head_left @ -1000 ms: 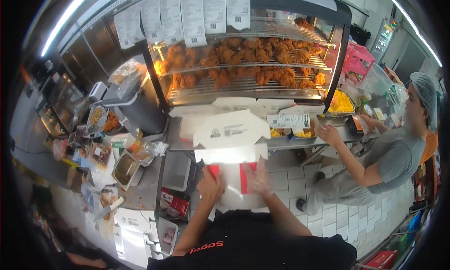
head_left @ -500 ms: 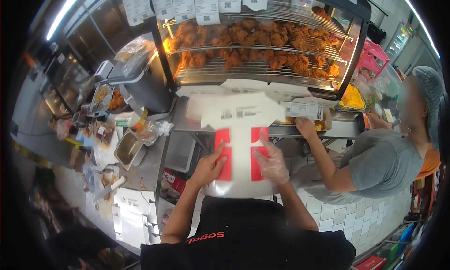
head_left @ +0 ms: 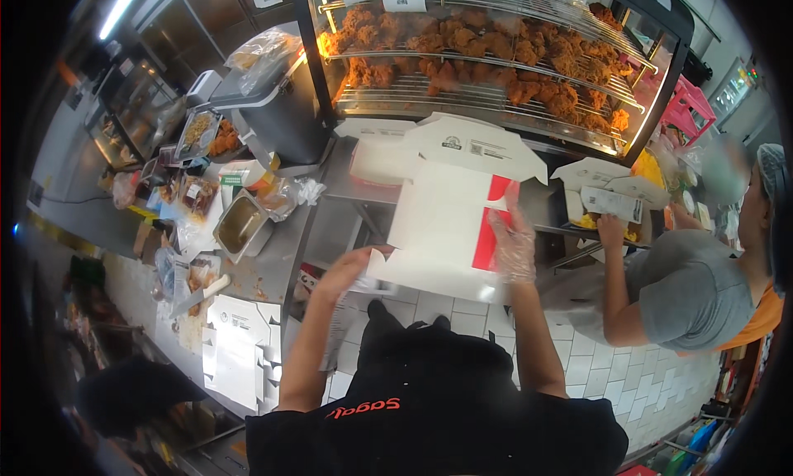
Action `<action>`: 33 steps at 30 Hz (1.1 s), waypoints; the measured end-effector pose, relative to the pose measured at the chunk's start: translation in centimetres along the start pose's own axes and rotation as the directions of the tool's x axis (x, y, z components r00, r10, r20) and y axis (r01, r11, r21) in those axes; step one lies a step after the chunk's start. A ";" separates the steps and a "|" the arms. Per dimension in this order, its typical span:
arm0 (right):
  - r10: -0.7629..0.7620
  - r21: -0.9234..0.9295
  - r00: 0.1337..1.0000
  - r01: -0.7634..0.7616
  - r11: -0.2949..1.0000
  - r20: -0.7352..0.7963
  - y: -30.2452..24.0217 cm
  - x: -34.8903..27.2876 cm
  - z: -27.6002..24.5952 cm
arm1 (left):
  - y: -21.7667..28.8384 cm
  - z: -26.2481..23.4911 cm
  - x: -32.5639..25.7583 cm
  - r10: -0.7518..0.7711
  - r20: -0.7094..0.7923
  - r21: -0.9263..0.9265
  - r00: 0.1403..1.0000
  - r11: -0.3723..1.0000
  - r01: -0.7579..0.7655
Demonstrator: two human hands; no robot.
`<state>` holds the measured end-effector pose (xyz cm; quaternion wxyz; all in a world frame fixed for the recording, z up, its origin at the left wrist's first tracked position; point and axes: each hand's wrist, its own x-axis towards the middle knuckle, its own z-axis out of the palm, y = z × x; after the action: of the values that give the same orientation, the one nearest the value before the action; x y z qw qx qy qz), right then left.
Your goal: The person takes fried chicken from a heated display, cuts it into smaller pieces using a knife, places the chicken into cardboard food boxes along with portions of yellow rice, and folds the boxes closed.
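Observation:
In front of my body I hold a white cardboard food box (head_left: 438, 220), part flat, with red panels on its right side. My left hand (head_left: 345, 271), bare, is closed on a notched flap at the near left corner. A clear plastic glove covers my right hand (head_left: 514, 240), which grips the right side with its thumb on the red panel. The box's printed lid part (head_left: 483, 149) stretches away over the counter. Beside it to the left stands another open white box (head_left: 376, 162).
A heated display case (head_left: 487, 71) full of fried chicken stands ahead. At right, a co-worker in a grey shirt (head_left: 686, 282) handles an open food box (head_left: 611, 191). On the left counter are a metal pan (head_left: 241, 224), a knife (head_left: 202, 294) and stacked flat boxes (head_left: 239, 352).
My left hand has moved from the left red panel out to the near left corner flap. The red panels on that side no longer show. My right hand stays on the right side.

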<state>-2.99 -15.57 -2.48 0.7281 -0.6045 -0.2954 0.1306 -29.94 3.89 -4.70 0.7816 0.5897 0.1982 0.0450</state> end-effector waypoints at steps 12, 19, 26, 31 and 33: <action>-0.087 -0.313 0.993 0.108 0.943 0.082 -2.2 -2.2 4.6 | -2.6 10.8 4.0 -0.159 -0.181 0.883 0.971 0.409 0.232; -0.089 -0.298 0.991 0.055 0.953 -0.101 -1.5 -1.6 3.0 | -3.2 12.7 2.5 0.129 -0.291 0.367 0.948 0.930 -0.014; -0.085 -0.370 0.996 0.066 0.927 -0.034 -2.7 -0.9 0.8 | -0.5 10.5 -0.1 0.272 -0.285 0.475 0.919 0.873 -0.111; -0.040 -0.423 0.904 0.238 0.874 0.425 -4.9 -0.4 1.7 | 5.9 11.8 1.5 0.298 -0.098 0.664 0.949 0.730 -0.161; 0.048 -0.252 0.806 0.127 0.959 0.590 -5.8 -0.8 3.3 | 5.2 10.8 3.9 0.210 -0.146 0.415 0.967 0.900 -0.133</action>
<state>-6.52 -14.73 3.20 0.5100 -0.6240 -0.5350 0.2537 -21.59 -3.10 1.58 0.6145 0.7459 0.2229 0.1276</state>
